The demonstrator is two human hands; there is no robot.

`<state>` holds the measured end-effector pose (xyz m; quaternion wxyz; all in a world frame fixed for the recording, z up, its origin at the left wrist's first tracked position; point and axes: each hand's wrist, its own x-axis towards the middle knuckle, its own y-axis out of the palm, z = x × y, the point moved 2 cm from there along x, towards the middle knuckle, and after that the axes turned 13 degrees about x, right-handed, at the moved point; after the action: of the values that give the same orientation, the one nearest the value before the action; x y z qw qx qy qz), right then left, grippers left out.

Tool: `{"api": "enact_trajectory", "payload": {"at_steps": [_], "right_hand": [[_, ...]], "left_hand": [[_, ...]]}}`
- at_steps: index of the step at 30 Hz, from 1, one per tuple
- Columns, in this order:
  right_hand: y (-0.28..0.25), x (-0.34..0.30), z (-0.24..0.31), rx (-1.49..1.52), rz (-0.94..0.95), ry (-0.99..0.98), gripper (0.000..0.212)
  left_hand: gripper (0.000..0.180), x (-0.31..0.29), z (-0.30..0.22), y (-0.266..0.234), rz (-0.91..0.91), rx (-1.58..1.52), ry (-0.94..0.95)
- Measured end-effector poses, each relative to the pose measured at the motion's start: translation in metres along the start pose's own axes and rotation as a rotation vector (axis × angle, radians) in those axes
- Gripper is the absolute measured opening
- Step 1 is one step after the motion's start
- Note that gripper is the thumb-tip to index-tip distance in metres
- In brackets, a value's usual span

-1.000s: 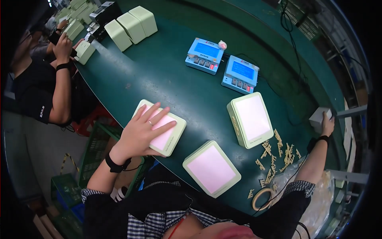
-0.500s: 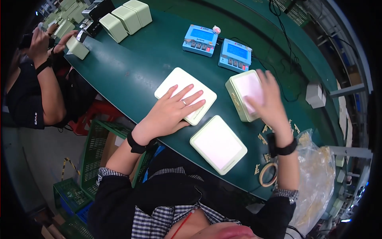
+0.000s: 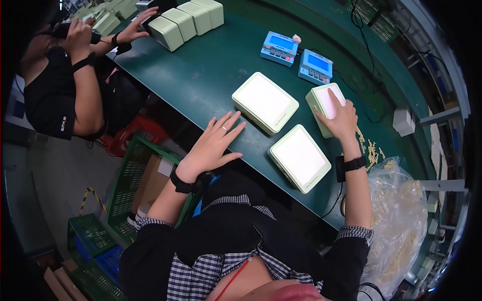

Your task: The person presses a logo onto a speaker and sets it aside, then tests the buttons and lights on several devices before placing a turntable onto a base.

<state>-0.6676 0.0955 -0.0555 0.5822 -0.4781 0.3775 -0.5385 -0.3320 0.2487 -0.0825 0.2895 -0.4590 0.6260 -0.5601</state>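
Three pale green boxes with rounded corners and bright white top faces lie on the green worktable. The left box point(image 3: 266, 102) lies just beyond my left hand point(image 3: 213, 145), which is open with its fingers spread over the table's front edge. Its fingertips are close to the box's near corner; I cannot tell whether they touch. My right hand point(image 3: 341, 116) grips the right box point(image 3: 321, 96). Its index finger lies along the top face, the thumb is by the left edge and the other fingers are at the right edge. The nearest box point(image 3: 301, 158) lies between both arms, untouched.
Two blue devices with screens point(image 3: 279, 46) point(image 3: 316, 65) stand behind the boxes. More green boxes point(image 3: 188, 22) stand far left, near another person's hand point(image 3: 134, 31). Small beige pieces point(image 3: 371, 150) and a clear plastic bag point(image 3: 394, 215) are at right. A green crate point(image 3: 125, 185) stands below left.
My left hand has come off the left box, back toward the table's front edge. My right hand, blurred before, now rests steadily on the right box. The whole view has shifted.
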Motion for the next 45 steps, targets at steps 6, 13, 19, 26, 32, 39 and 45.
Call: {"api": "enact_trajectory", "payload": {"at_steps": [6,13,19,26,32,39,45], "right_hand": [[-0.04,-0.02,0.006,0.114,-0.3,-0.247,0.074],[-0.092,-0.093,0.041,-0.531,-1.003,-1.017,0.077],[-0.091,-0.124,0.043,-0.447,-1.047,-1.062,0.055],[-0.098,-0.09,0.039,-0.196,-0.693,-0.794,0.069],[-0.031,-0.031,-0.001,0.136,-0.316,-0.312,0.081],[0.0,-0.019,-0.034,0.092,-0.047,-0.281,0.078],[-0.044,-0.101,-0.029,0.593,0.029,-0.176,0.063]], "left_hand": [[0.075,-0.019,0.013,0.015,0.036,0.008,-0.02],[0.079,-0.019,0.005,0.017,0.028,0.034,-0.087],[0.08,-0.019,-0.007,0.022,0.023,0.083,-0.105],[0.084,-0.006,-0.021,0.017,-0.076,-0.088,-0.076],[0.094,0.058,-0.115,-0.007,-0.229,-0.155,0.381],[0.103,0.082,-0.129,0.012,-0.071,0.02,0.559],[0.092,0.096,-0.131,0.002,0.064,0.134,0.637]]}}
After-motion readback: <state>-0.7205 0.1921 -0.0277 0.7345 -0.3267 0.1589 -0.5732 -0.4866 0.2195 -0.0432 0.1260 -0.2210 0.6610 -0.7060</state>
